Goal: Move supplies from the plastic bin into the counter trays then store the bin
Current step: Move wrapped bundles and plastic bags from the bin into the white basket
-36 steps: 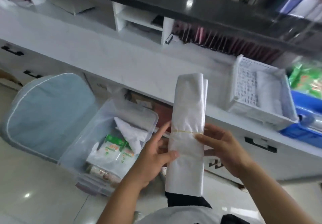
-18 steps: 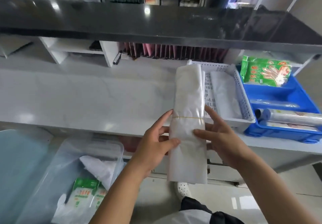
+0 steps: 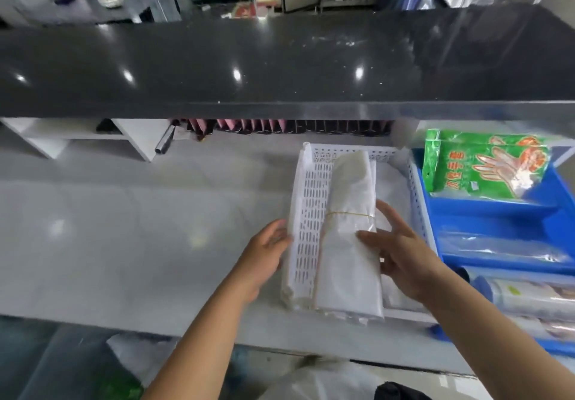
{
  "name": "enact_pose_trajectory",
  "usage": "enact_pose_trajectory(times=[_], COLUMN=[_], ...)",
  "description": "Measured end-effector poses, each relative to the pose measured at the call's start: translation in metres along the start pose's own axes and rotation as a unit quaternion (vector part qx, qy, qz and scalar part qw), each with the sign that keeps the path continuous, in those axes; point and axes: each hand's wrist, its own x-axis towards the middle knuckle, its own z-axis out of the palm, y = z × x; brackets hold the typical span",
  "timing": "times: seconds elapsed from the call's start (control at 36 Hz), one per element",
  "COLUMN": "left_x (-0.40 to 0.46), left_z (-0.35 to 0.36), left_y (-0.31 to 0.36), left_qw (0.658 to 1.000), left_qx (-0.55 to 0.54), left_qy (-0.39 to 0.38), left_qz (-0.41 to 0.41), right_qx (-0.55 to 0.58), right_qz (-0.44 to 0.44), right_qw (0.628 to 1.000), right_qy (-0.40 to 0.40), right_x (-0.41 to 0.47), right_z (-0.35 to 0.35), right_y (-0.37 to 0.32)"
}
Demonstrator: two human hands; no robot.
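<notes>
The bundle of white plastic bags (image 3: pixel 348 244), bound round its middle by a thin rubber band (image 3: pixel 345 213), lies lengthwise in the white perforated tray (image 3: pixel 306 228) on the pale counter (image 3: pixel 124 228), its near end reaching over the tray's front edge. Your right hand (image 3: pixel 401 256) rests on the bundle's right side with the fingers spread and the thumb laid across its top, a loose hold rather than a closed grasp. Your left hand (image 3: pixel 264 253) is open, its fingertips touching the tray's left wall and gripping nothing. More white bags lie flat in the tray to the right of the bundle. Just beside the tray on the right stands a blue bin (image 3: pixel 497 213) with a green pack of disposable gloves (image 3: pixel 485 163) leaning at its back and clear plastic rolls in front. A black shelf (image 3: pixel 280 66) runs above the counter. At the bottom left a blurred pale shape may be the plastic storage bin (image 3: pixel 77 365), though you cannot make it out clearly.
</notes>
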Motion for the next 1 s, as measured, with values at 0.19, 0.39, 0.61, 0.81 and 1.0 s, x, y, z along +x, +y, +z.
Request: enact_pose_trajectory(times=[0.19,0.39,0.61,0.81,1.0], left_x=[0.02,0.023,0.025,0.019,-0.02], left_z=[0.007,0.002,0.003,0.003,-0.014], left_y=[0.001,-0.009,-0.018,-0.019,-0.024], left_qw=[1.0,0.999,0.999,0.998,0.997], left_qx=[-0.006,0.029,0.034,0.047,0.075], left_qy=[0.011,-0.002,0.004,-0.022,-0.002], left_qz=[-0.014,-0.014,-0.019,-0.022,0.009], right_qx=[-0.014,-0.23,-0.339,-0.493,-0.681], right_qz=[0.031,0.04,0.015,-0.027,-0.107], right_qw=[0.999,0.972,0.94,0.869,0.724], right_qy=[-0.003,0.017,0.025,0.008,0.038], right_x=[0.057,0.067,0.069,0.067,0.046], right_z=[0.012,0.02,0.026,0.029,0.049], right_y=[-0.003,0.016,0.024,0.017,0.017])
